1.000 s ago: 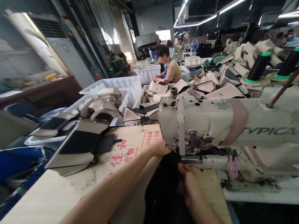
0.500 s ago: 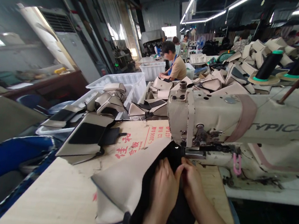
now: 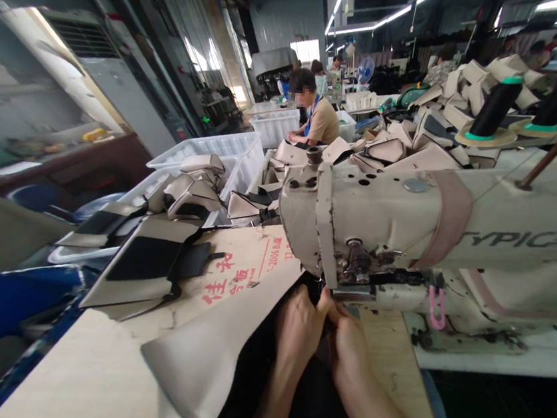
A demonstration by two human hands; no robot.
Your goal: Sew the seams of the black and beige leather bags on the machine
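A beige fabric piece with black lining (image 3: pixel 206 355) lies over the wooden board (image 3: pixel 74 367), its far edge under the head of the sewing machine (image 3: pixel 374 206). My left hand (image 3: pixel 298 325) is closed on the black part, knuckles up, close to the needle area. Beside it, my right hand (image 3: pixel 347 334) pinches the same black material, with thumb and fingers drawn together. The two hands nearly touch. Both hands and the machine head hide the needle and the stitched edge.
Another beige-and-black piece (image 3: pixel 144 261) lies on the board's left. White plastic crates (image 3: pixel 242 171) with several such pieces stand beyond. Black thread cones (image 3: pixel 496 106) rise behind the machine. A co-worker (image 3: pixel 322 117) sits farther back. A blue-lined container (image 3: pixel 10 312) is at left.
The fabric and both hands have shifted slightly left and farther in toward the machine head. My view has turned a little, so the machine appears farther left. Both hands keep their hold.
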